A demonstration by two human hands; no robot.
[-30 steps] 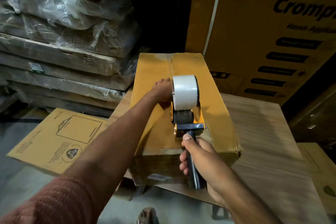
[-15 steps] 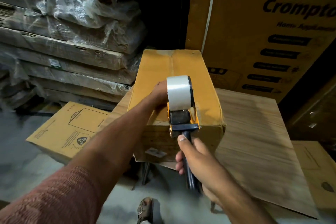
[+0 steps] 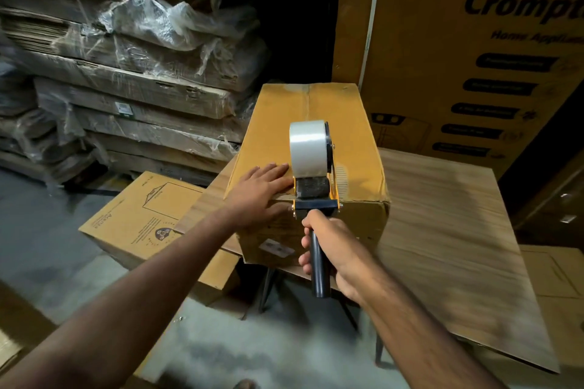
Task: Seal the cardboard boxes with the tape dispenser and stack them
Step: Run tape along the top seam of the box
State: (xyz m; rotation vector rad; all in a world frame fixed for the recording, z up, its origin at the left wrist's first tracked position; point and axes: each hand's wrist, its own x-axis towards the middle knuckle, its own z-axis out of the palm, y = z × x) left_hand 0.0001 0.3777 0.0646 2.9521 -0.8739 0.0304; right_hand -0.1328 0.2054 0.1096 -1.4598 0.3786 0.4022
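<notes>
Count of items in my view:

- Hands: two. My left hand [image 3: 257,196] lies flat on a box top; my right hand [image 3: 335,249] grips a handle.
- Tape dispensers: one [image 3: 316,193], carrying one roll of clear tape [image 3: 307,147].
- Closed cardboard boxes: three plainly countable. One box [image 3: 311,123] on the table; one printed box [image 3: 139,221] on the floor at left; one large printed carton [image 3: 474,57] behind.
- Tables: one wooden table [image 3: 448,246].
- Plastic-wrapped bundles of flat cardboard [image 3: 136,82]: one stack at left; the number of bundles in it cannot be told.
</notes>
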